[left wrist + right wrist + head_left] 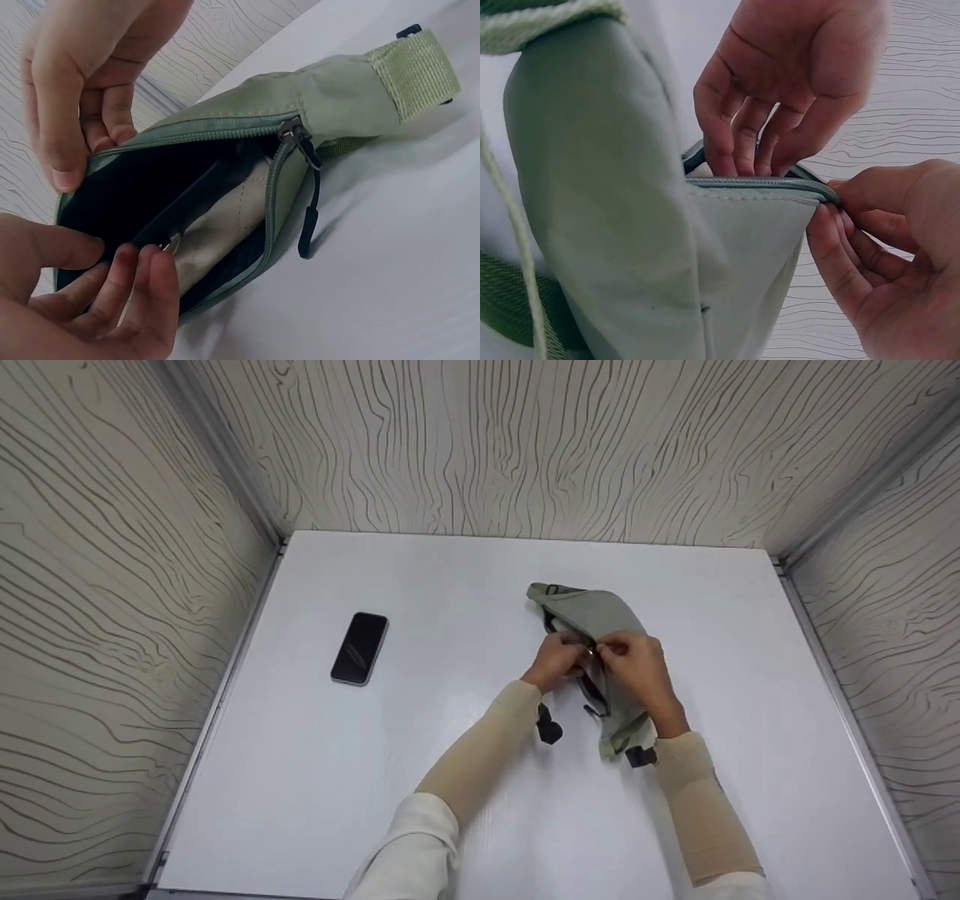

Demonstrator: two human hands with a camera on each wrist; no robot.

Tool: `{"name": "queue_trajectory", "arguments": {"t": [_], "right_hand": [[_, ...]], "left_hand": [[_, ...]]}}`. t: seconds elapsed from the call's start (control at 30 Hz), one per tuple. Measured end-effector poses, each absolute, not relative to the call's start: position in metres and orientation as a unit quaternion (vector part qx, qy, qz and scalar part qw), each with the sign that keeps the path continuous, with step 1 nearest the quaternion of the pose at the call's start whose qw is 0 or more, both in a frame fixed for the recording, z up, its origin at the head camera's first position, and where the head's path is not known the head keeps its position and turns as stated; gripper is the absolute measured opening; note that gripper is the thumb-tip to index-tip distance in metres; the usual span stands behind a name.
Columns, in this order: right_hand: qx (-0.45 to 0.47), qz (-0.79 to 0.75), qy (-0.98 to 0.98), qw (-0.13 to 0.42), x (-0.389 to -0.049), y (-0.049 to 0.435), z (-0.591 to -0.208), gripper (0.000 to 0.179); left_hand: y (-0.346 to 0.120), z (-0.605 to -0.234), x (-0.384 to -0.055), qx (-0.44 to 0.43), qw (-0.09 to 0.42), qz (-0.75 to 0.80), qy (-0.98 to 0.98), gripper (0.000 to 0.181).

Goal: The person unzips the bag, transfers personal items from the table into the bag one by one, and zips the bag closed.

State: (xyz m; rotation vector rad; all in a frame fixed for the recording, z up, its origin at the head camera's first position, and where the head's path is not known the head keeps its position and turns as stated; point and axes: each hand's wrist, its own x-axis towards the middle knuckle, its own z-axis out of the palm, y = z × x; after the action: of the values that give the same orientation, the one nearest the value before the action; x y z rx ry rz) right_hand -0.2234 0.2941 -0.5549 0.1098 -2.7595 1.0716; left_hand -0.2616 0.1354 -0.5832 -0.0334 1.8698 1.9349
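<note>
A light green waist bag [600, 615] is unzipped, its mouth facing the left hand. The left hand [112, 300] reaches into the opening with curled fingers, fingertips at a small shiny metal piece [174, 243] beside the beige lining. Most of that piece is hidden by the fingers. With thumb and fingers my right hand [900, 255] pinches the zippered rim [821, 189] of the bag and holds the mouth apart. The zipper slider [291, 131] with its dark pull cord [309, 225] sits at one end of the opening.
A phone [360, 649] with a dark screen lies on the left of the white table [285, 780]. Black buckle parts [550, 729] of the bag lie near the forearms. Wood-grain patterned panels [480, 450] enclose the table at the back and sides.
</note>
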Motion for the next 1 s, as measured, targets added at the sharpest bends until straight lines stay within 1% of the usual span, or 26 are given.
{"name": "queue_trajectory", "arguments": {"t": [0.17, 0.47, 0.73, 1.0], "right_hand": [[0.035, 0.358, -0.929, 0.089, -0.224, 0.294, -0.555, 0.013], [0.035, 0.370, -0.924, 0.088, -0.222, 0.295, -0.555, 0.013], [0.037, 0.368, -0.925, 0.090, -0.222, 0.295, -0.555, 0.014], [0.035, 0.362, -0.928, 0.088, -0.221, 0.295, -0.554, 0.014]], "left_hand": [[0.131, -0.583, -0.262, -0.009, 0.213, 0.678, 0.704, 0.027], [0.121, -0.577, -0.263, -0.005, 0.217, 0.681, 0.699, 0.026], [0.111, -0.567, -0.266, 0.027, 0.198, 0.656, 0.728, 0.023], [0.103, -0.564, -0.270, 0.031, 0.185, 0.624, 0.758, 0.023]]}}
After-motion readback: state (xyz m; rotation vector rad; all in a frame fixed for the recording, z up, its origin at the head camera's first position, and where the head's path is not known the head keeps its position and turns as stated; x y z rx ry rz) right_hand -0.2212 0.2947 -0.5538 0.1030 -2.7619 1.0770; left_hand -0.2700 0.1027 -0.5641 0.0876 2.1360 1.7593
